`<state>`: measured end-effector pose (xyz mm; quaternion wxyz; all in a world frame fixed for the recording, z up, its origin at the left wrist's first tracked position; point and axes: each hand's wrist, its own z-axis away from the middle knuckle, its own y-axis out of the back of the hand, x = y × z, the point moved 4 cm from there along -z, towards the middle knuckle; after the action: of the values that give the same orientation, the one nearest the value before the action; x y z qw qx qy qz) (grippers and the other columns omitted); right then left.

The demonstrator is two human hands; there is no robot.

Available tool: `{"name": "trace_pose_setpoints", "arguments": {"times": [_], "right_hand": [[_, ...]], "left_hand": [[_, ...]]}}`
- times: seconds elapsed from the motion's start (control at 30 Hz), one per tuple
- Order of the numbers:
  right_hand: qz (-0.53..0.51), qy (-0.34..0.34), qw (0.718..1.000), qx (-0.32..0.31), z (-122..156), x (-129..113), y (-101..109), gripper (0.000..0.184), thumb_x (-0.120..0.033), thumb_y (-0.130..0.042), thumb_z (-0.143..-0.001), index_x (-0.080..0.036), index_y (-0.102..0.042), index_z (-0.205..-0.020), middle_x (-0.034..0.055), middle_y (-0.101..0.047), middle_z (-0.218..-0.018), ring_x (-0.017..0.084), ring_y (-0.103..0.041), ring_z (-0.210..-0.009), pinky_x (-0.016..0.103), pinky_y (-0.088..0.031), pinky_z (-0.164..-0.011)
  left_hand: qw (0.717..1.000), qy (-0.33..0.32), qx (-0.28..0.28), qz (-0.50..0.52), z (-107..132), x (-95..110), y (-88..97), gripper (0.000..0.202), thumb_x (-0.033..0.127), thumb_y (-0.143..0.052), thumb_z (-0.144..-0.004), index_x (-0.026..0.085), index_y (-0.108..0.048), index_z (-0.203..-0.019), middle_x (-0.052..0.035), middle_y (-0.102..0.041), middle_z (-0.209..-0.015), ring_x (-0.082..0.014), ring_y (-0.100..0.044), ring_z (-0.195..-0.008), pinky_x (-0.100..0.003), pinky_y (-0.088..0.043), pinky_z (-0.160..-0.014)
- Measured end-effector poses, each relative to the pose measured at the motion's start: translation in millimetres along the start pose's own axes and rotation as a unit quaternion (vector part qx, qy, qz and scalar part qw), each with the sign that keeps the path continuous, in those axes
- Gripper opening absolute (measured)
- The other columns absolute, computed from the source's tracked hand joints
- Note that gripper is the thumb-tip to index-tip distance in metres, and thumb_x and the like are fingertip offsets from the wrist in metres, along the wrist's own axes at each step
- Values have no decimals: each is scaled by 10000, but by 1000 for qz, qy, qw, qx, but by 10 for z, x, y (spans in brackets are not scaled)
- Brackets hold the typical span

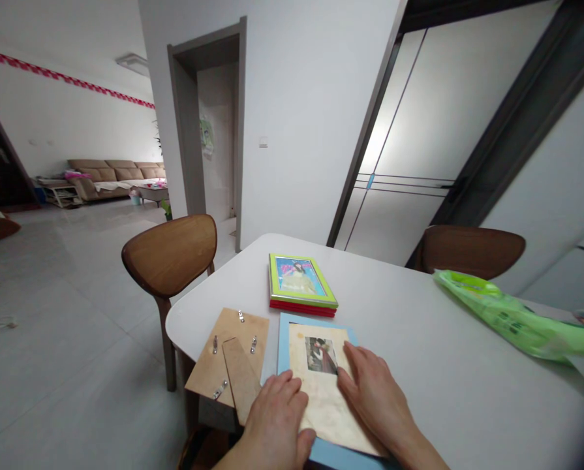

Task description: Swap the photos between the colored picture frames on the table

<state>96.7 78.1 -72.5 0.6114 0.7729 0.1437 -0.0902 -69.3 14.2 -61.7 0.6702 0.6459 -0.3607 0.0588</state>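
A cream paper sheet point(335, 411) with a small picture point(322, 355) printed near its top lies over a light blue photo frame point(282, 346) at the table's near edge. My left hand point(279, 414) lies on the sheet's left side, fingers together and stretched forward, thumb apart. On the right side, my right hand point(377, 391) rests its fingertips and thumb on the paper, with a gap between them. Left of the frame is a brown backing board point(228, 326) with several metal clips and a stand leg point(240, 372); my left hand partly covers the leg's lower end.
Beyond the blue frame, a green photo frame point(328, 290) with a picture sits on top of red frames point(301, 310). A green plastic bag point(507, 320) lies at the right of the white table point(399, 326). Wooden chairs stand at the left point(174, 251) and far right point(472, 251).
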Motion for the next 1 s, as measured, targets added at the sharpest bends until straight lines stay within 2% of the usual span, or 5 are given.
{"name": "trace_pose_setpoints", "arguments": {"times": [0.3,0.5,0.67,0.8,1.0], "right_hand": [[34,42,998,-15,-10,-23,-16,367,-309,-417,-752,-140,-546,-1051,141,-486,-1165,279,-425,-1041,410,-357,-827],[-104,189,974,-62,226,-973,-74,322,-328,-473,-732,-185,-550,-1010,82,-585,-965,227,-472,-912,389,-324,-825],[-116,187,974,-59,358,-1541,-271,386,-314,-614,-589,-238,-549,-962,59,-556,-909,239,-461,-856,406,-335,-772],[-166,176,969,-39,342,-1373,-157,447,-186,-550,-608,-221,-505,-1051,70,-529,-968,215,-459,-900,373,-358,-797],[-131,193,972,-8,460,-509,178,352,-246,-500,-653,-199,-556,-997,97,-529,-1044,233,-474,-988,399,-383,-845]], "left_hand": [[999,4,-4,-34,266,-319,339,642,173,-552,-595,214,-385,-1214,-83,-309,-1329,-261,-239,-1222,-483,-178,-984],[976,148,66,-147,479,-1063,641,670,112,-557,-540,135,-415,-1194,-138,-308,-1321,-286,-244,-1216,-458,-217,-977],[970,160,83,-162,444,-1170,566,577,70,-530,-580,78,-453,-1152,-154,-401,-1261,-246,-348,-1170,-371,-297,-969],[975,114,115,-155,389,-942,587,542,109,-571,-615,61,-462,-1143,-179,-418,-1240,-261,-370,-1153,-388,-305,-971],[994,8,75,-85,180,-295,397,557,203,-617,-646,96,-441,-1163,-157,-402,-1260,-258,-355,-1160,-396,-313,-967]]}}
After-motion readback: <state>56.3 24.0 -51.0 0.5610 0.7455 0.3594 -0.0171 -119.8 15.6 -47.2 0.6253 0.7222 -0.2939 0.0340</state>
